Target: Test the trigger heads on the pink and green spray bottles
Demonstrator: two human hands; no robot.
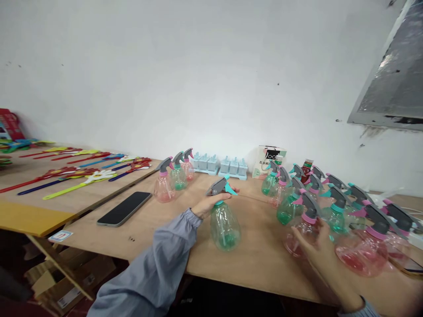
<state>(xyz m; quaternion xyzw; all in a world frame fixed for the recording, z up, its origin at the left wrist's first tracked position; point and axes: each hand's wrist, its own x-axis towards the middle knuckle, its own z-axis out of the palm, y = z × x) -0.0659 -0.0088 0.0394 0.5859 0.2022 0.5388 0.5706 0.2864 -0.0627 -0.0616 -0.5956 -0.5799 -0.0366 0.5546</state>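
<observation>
Below the left part of the table (254,268) lie open cardboard boxes (79,281), and a small sticker (61,236) is on the table's near left corner. The right hand (317,251), in the near right part of the view, is curled around the body of a pink spray bottle (292,243) with a gray head, thumb on one side and fingers on the other. Just right of it stands a wider pink bottle (360,254). The left hand (210,203), its sleeve gray-blue, is closed around the neck of a green spray bottle (226,226), under the gray head and teal trigger; the bottle is nearly upright near the middle of the table, though whether its base touches the wood is hard to tell. A black phone (124,209) lies face up to the left. Behind the right hand, more pink and green bottles (287,209) crowd together, and three others (164,189) stand in a slanting row beyond the phone. On the neighboring table (42,207), long-handled plastic hands (95,176) in red, blue and yellow are laid out. Farther back, light blue molds (205,163) sit side by side, left of a printed box (268,160), with a dark red bottle (306,171) farther right. A pale wall (198,88) rises behind everything.
</observation>
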